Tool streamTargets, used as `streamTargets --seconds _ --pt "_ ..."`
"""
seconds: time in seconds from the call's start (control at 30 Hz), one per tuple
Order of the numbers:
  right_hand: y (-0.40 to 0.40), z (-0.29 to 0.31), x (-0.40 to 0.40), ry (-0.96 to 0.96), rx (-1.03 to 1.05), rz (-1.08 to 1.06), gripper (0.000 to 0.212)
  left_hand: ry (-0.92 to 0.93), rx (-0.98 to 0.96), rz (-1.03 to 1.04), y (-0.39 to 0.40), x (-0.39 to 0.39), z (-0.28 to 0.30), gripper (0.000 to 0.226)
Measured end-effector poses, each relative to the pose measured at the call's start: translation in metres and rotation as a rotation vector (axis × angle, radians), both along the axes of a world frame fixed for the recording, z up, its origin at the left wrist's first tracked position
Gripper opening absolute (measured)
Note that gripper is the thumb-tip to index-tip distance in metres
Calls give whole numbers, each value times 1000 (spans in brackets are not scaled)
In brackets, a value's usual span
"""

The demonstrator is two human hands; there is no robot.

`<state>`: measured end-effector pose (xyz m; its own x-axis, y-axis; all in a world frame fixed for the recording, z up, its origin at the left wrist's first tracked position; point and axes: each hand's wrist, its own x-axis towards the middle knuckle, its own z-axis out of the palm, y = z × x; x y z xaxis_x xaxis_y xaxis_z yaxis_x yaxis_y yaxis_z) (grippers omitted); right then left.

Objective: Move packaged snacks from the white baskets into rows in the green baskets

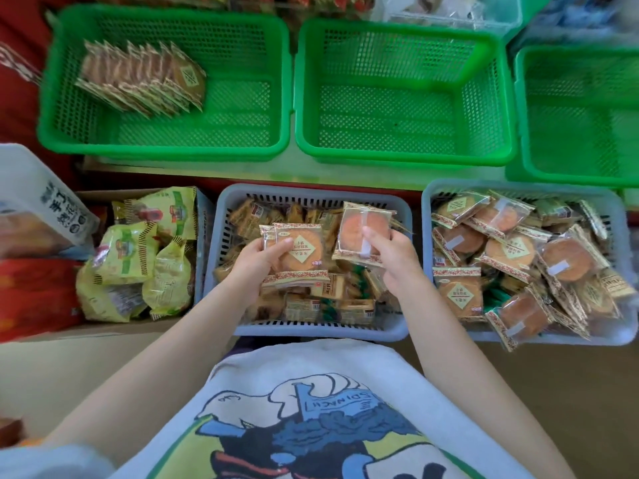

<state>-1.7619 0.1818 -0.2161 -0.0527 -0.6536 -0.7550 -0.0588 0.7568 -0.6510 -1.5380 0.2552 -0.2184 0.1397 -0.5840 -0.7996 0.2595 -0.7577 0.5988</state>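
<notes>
Orange snack pkt (pixel 363 233) in right hand (pixel 392 250) (pinched).

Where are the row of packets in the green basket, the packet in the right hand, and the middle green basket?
row of packets (pixel 141 79), head view, mid-row.
packet in right hand (pixel 352 226), head view, clear wrapper face.
middle green basket (pixel 401 153), head view, near rim.

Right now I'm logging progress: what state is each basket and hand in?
Left green basket: one row of packets started.
Middle green basket: empty.
Right green basket: looks empty, partly out of view.
Middle white basket: holds packets.
Right white basket: full.
Left hand: holding packets.
Right hand: holding one packet.
</notes>
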Motion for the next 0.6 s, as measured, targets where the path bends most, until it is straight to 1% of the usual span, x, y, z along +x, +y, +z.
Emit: streamTargets --seconds 0.07,0.13,0.17,0.23,0.27,0.3,0.33,0.47,0.53,0.6 --pt "-5 18 9 -159 2 40 37 -5 -49 -13 -9 7 11 38" --pt "-10 31 24 -228 -36 112 41 5 -118 -26 -18 13 23 35" --pt "-12 41 36 -228 -76 158 49 14 -161 -29 -23 16 30 32" --pt "-15 56 61 -208 -151 257 79 29 -252 -45 -32 25 45 28" --pt "-18 60 72 -202 -173 292 86 37 -285 -47 -36 31 50 29" --pt "-21 69 83 -203 -186 323 83 46 -311 -43 -41 39 54 34" --pt "-24 74 95 -203 -210 335 75 54 -336 -46 -45 47 58 39" --pt "-38 90 139 -130 -284 530 56 92 -401 -81 -61 76 73 61" --pt "-45 90 162 -139 -305 584 56 60 -443 -91 -70 93 80 65" --pt "-53 93 189 -148 -289 572 63 74 -459 -9 -78 113 79 60"
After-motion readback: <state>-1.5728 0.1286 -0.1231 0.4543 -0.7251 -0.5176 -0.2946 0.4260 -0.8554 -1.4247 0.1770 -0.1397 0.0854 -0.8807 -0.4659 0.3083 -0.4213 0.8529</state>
